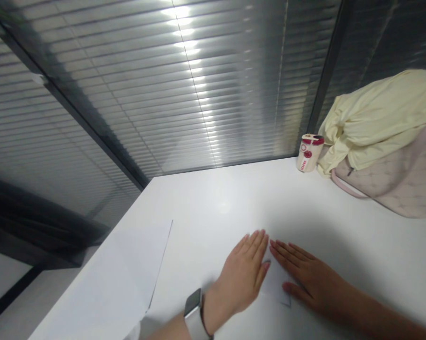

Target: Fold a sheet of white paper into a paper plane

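Note:
A small piece of white paper (275,281) lies on the white table between my two hands, its lower right corner showing. My left hand (244,270) rests flat over its left side, fingers stretched out and close together, thumb toward the paper. On that wrist is a smartwatch with a pale band (196,309). Over the right side of the paper lies my right hand (307,274), also flat, its fingers straight and its thumb apart. The fingertips of both hands come near each other at the paper's top. Much of the paper is hidden under the hands.
Larger white sheets (128,269) lie at the table's left. At the back right stands a cream and red coffee cup (308,153), beside a pink quilted bag (400,174) with a pale yellow cloth (386,113) over it. Window blinds (199,94) rise behind the table (213,203).

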A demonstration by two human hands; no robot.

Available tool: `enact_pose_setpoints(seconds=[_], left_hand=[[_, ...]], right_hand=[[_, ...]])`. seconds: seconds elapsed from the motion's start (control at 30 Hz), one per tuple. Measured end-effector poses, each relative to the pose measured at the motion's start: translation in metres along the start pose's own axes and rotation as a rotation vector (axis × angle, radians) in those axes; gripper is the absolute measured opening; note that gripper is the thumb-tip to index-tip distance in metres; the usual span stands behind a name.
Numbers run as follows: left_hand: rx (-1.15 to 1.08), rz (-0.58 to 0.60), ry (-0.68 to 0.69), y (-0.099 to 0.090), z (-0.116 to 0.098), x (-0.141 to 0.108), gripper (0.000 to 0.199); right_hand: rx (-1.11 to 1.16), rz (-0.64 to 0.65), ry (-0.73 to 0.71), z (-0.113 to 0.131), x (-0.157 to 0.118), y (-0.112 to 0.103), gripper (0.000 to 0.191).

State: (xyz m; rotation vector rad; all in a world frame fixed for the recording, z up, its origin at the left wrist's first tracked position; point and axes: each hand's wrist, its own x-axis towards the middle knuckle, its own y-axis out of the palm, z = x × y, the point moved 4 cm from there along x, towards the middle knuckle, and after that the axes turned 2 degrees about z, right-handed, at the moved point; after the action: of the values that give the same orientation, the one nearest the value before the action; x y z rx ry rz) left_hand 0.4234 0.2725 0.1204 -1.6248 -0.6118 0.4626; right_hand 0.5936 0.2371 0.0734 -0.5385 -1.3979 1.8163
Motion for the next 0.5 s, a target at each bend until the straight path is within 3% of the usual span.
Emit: enact_pose_setpoints(seconds=[0.17,0.37,0.5], left_hand=[[-0.03,0.014,-0.022,0.019,0.0,-0.002,0.057],[-0.036,0.044,-0.088,0.013,0.011,-0.01,0.068],[-0.05,0.074,-0.022,0.006,0.02,-0.013,0.074]], right_hand=[[-0.01,0.003,0.006,0.001,0.0,0.0,0.067],[-0.025,0.024,0.031,0.0,-0.001,-0.001,0.067],[0.003,0.022,0.023,0.001,-0.001,-0.002,0.067]])
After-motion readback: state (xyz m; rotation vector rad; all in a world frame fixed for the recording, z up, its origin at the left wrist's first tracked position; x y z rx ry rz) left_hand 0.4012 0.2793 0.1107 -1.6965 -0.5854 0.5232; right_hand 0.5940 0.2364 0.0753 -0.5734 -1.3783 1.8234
